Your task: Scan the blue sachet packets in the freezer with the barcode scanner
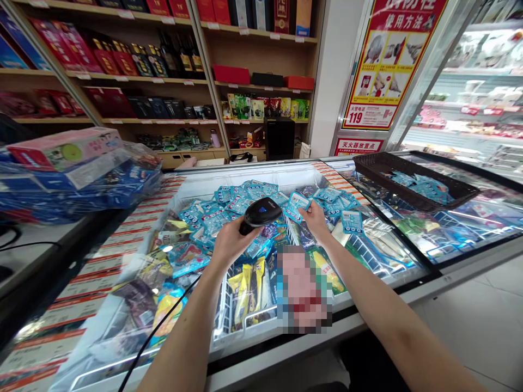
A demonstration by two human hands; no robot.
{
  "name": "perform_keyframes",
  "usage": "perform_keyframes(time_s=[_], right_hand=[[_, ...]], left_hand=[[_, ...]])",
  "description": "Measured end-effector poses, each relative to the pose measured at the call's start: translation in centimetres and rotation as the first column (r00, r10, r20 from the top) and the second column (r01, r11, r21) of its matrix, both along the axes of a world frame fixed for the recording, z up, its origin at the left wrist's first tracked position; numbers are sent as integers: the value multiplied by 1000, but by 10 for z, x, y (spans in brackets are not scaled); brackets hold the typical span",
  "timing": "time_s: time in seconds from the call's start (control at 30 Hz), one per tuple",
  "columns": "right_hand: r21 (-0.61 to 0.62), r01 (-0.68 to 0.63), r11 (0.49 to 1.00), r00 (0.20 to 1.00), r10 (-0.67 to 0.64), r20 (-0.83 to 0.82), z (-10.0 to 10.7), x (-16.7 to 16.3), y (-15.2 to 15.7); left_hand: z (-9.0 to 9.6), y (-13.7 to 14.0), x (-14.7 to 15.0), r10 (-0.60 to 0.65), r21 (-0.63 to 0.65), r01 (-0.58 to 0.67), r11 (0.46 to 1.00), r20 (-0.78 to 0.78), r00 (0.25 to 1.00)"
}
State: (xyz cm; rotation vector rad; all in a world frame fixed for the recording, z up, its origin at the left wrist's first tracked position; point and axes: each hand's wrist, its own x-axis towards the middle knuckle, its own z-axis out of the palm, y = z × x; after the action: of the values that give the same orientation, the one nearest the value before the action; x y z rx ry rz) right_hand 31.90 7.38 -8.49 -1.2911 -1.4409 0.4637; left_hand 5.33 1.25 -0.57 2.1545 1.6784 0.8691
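Note:
My left hand is closed round the grip of a black barcode scanner, its head tilted to the right. A black cord runs back from it along my left forearm. Between the thumb and fingers of my right hand is a small blue packet with a white label, a little to the right of the scanner's head. Many like packets lie in a loose pile on the freezer's glass top, left of the scanner. A smaller group lies to the right, with a single packet nearest me.
Under the glass are frozen goods in wire baskets. A dark brown basket with blue packets stands at the right. Plastic-wrapped boxes are at the left. Shelves of boxes and bottles line the back. A pixelated patch hides part of the front.

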Motion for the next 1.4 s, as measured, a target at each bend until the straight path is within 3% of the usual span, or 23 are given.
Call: perform_keyframes(time_s=[0.23, 0.37, 0.57, 0.7, 0.93, 1.13, 1.4], right_hand=[[6, 23, 1000, 999, -23, -26, 8, -1, -5], [22, 183, 983, 983, -183, -20, 17, 16, -5], [34, 488, 872, 860, -488, 150, 18, 63, -5], [34, 593, 805, 767, -577, 281, 14, 74, -7], [92, 711, 697, 581, -656, 482, 19, 67, -15], [103, 553, 827, 612, -487, 623, 9, 64, -13], [124, 530, 839, 596, -472, 650, 6, 62, -12]], left_hand=[[-3, 2, -1, 3, 8, -3, 1000, 25, 1000], [-7, 5, -4, 15, 18, -15, 1000, 16, 1000], [-11, 10, -9, 39, 59, -40, 997, 11, 999], [-11, 11, -11, 58, 60, -58, 996, -6, 998], [-11, 10, -13, 134, 67, -132, 989, -22, 991], [-8, 8, -15, 178, 72, -176, 982, -22, 984], [-5, 7, -16, 243, 73, -239, 968, -51, 969]])
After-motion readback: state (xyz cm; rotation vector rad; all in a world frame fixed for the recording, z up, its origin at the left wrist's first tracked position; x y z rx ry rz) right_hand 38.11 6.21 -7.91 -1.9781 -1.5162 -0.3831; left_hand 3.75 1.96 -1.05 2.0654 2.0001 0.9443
